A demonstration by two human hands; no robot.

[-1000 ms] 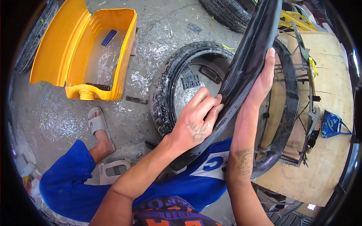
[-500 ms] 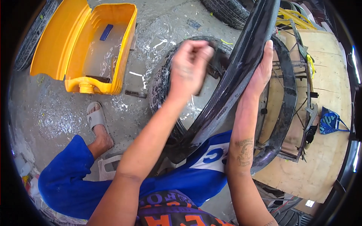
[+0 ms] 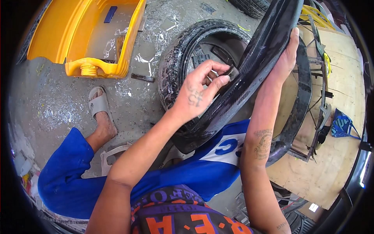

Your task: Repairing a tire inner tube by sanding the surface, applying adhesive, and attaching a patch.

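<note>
A long, curved black part (image 3: 249,68) with a woven carbon-fibre look and a wet sheen slants across the middle, its lower end near my lap. My right hand (image 3: 287,58) grips its right edge; the fingertips show at the rim and the rest of the grip is partly hidden. My left hand (image 3: 200,87) pinches a small dark block (image 3: 233,73) between thumb and fingers, touching the left edge of the part. Whether the block is sandpaper or a pad I cannot tell. Behind the part a worn tyre (image 3: 169,78) lies flat on the floor.
At the upper left stands a cut-open yellow jerrycan (image 3: 70,70) holding cloudy water and a blue block (image 3: 110,14). A dark strip (image 3: 142,77) lies on the wet floor beside it. To the right, a plywood sheet (image 3: 339,167) bears a metal frame and a blue cloth bag (image 3: 343,124).
My left hand, blurred before, has moved down and right to the part's edge with the small block. My right hand and the part have shifted slightly right and up in view.
</note>
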